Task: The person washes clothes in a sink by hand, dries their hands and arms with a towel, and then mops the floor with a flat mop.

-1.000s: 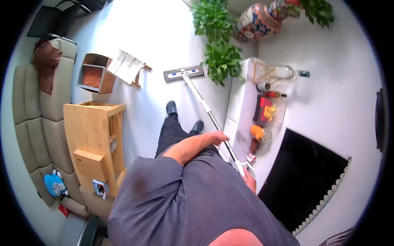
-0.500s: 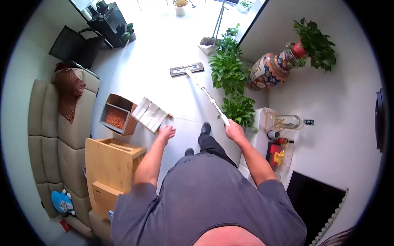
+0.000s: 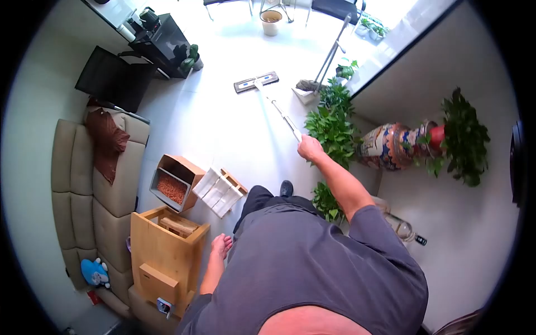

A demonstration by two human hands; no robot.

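Note:
My right hand (image 3: pixel 310 148) is wrapped round the top of the white pole of a flat mop (image 3: pixel 285 116), arm stretched forward. The mop's wide rectangular head (image 3: pixel 256 82) lies on the pale floor ahead, its pole slanting back toward me. Down at my left side, my left hand (image 3: pixel 221 245) hangs with loosely curled fingers and holds nothing. It is nearest to a wooden table (image 3: pixel 167 240) and a small stool with a pale slatted top (image 3: pixel 219 192).
A box with a grey bin of reddish-brown pellets (image 3: pixel 171 188) stands beside the stool. Leafy plants (image 3: pixel 329 131) and a large painted vase (image 3: pixel 391 146) line the right wall. A beige sofa (image 3: pixel 109 184) runs along the left. A dustpan (image 3: pixel 305 96) stands ahead right.
I have stepped forward, and the view has shifted. My right hand has moved forward with the mop, which now sits farther ahead. My left hand has swung back to my side.

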